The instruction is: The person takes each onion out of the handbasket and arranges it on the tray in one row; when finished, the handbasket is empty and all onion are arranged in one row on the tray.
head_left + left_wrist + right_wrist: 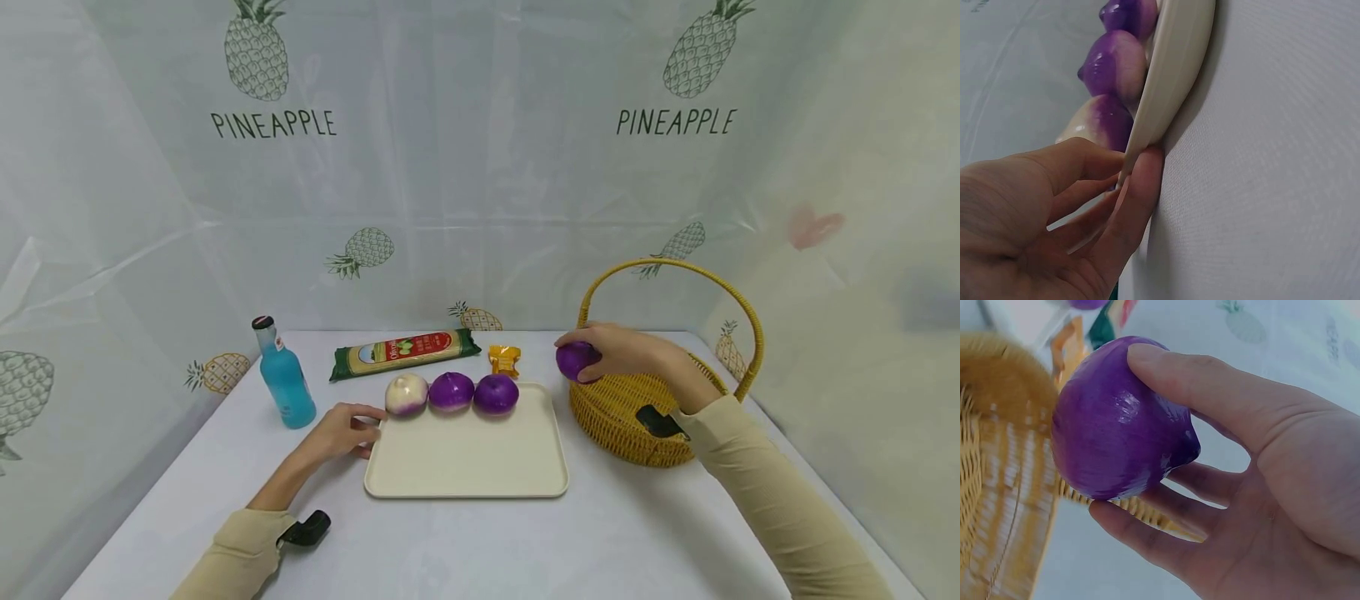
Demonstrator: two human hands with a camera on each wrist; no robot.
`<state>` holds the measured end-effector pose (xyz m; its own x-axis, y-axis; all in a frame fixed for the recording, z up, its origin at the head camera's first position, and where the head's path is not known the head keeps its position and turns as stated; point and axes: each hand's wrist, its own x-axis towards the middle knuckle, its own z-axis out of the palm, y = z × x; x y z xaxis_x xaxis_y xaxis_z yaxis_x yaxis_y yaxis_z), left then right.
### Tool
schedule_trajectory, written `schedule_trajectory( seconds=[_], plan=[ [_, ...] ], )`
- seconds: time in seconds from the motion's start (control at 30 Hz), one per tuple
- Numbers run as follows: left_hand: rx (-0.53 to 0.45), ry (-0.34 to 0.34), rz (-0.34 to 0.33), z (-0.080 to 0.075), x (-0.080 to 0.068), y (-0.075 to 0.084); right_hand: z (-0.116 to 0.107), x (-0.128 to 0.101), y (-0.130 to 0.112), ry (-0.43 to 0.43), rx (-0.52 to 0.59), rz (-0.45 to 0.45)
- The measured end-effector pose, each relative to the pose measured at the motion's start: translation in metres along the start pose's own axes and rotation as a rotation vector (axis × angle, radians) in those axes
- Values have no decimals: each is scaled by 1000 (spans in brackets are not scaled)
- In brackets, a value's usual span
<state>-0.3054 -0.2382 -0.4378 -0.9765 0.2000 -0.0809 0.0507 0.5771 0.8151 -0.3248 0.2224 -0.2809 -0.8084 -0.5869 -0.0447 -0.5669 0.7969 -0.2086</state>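
My right hand [618, 350] grips a glossy purple onion [1119, 422] with a pointed tip, thumb on one side and fingers on the other. It is above the left rim of a yellow wicker basket [626, 417] with a tall arched handle. On the left, my left hand [347, 432] pinches the edge of a cream tray [468, 462] near its upper left corner; in the left wrist view its fingertips lie on both sides of the rim. Along the tray's far edge sit two purple onions [452, 392] and a mostly white one [407, 393] with a purple underside.
A bottle of blue drink [287, 383] stands left of my left hand. Behind the tray lie a long green-and-gold packet [405, 353] and a small orange wrapped snack [504, 360]. A pineapple-printed sheet [480, 167] hangs behind the white table [450, 550].
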Motion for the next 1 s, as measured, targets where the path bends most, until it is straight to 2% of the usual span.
schedule_trajectory(
  seconds=[0.33,0.57,0.93,1.0],
  plan=[
    [15,9,-16,0,1,1,20,43,-21,-114,36,-33],
    [10,2,-8,1,-1,1,43,65,-21,-174,-14,-34],
    [7,-6,-2,1,-2,3,63,77,-18,-219,-43,44],
    [1,1,-17,1,-1,2,64,78,-17,-226,-37,57]
  ],
)
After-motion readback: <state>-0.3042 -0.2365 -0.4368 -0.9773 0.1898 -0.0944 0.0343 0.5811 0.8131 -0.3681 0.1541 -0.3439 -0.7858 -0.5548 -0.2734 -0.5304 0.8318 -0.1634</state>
